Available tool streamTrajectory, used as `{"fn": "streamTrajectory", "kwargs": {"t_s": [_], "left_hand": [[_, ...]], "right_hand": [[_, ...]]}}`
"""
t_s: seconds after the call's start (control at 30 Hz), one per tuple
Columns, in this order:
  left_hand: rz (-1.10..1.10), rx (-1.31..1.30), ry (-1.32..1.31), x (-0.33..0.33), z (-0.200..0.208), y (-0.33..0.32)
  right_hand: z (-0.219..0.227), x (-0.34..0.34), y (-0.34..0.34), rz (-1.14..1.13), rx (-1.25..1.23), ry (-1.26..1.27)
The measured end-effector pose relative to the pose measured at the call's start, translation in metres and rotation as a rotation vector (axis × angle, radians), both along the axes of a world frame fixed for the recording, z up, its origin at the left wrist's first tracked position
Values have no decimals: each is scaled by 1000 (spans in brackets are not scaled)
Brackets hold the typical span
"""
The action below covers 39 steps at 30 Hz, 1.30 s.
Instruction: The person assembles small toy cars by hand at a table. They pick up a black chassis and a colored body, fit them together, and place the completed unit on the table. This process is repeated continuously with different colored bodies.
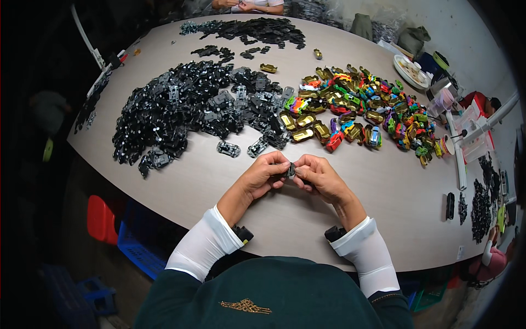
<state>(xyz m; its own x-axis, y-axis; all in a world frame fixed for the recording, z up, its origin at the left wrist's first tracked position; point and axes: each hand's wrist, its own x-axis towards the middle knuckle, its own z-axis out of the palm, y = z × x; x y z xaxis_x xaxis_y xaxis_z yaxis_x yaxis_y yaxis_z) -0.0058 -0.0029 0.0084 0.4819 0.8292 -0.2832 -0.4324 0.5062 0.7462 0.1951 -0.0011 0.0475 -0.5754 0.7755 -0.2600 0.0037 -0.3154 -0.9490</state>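
A small black plastic toy car part [291,170] sits pinched between two hands, just below the middle of the frame.

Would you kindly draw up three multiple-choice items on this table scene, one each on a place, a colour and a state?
1. Where does the pile of black chassis parts lie from the colourful car shells?
A. to the person's left
B. to the right
C. under them

2. What colour are the sleeves?
A. red
B. white
C. yellow

3. What do the left hand and right hand do?
A. rest flat
B. hold one small dark part together
C. hang off the table

Answers: 1 A, black pile is leftward; 2 B, both forearms are white-clad; 3 B, both hands' fingertips meet on the part.
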Motion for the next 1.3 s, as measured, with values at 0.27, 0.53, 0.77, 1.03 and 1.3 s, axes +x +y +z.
{"fn": "streamTrajectory", "kwargs": {"t_s": [0.27,0.53,0.77,1.03,1.3], "left_hand": [[27,305,433,5,5,-7],[77,272,339,3,-1,-1],[340,248,70,10,4,0],[178,170,-10,2,23,-2],[109,202,236,11,17,-8]], "right_hand": [[-11,-4,-1,-37,189,-224],[-8,7,7,27,-76,-65],[-9,-4,0,-186,49,-64],[-4,2,6,-230,-4,-19],[-11,8,10,-95,-134,151]]}}
